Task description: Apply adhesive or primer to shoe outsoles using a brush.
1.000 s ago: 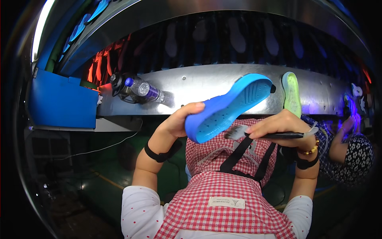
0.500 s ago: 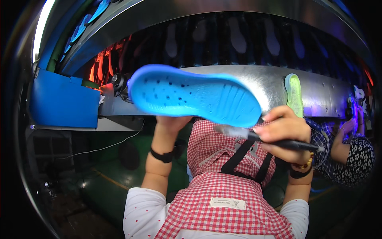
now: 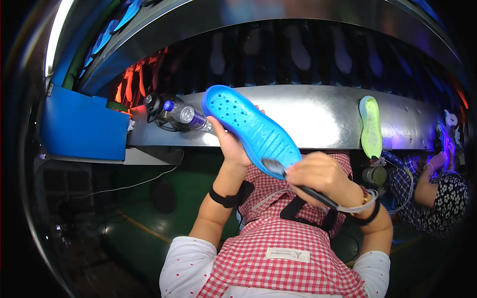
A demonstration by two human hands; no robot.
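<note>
A blue shoe sole, with small holes at its far end and ridges toward the near end, lies slanted in my left hand. My left thumb presses the sole's left edge, and a few fingertips show past its far edge. In my right hand is a brush with a black handle. Its greyish bristles are at the near end of the sole's inner face, seemingly touching it. A light green sole stands off to the right on the metal ledge.
A clear bottle with a purple label lies beside a black-lidded bottle left of the sole. A blue box stands further left. Dark soles hang behind the ledge. At the right, a co-worker's hand is near violet-lit things.
The sole has come away from my face-level view, looking smaller and tilted more steeply. My right hand has lowered and turned, bringing the brush onto its near end. The bottles now show.
</note>
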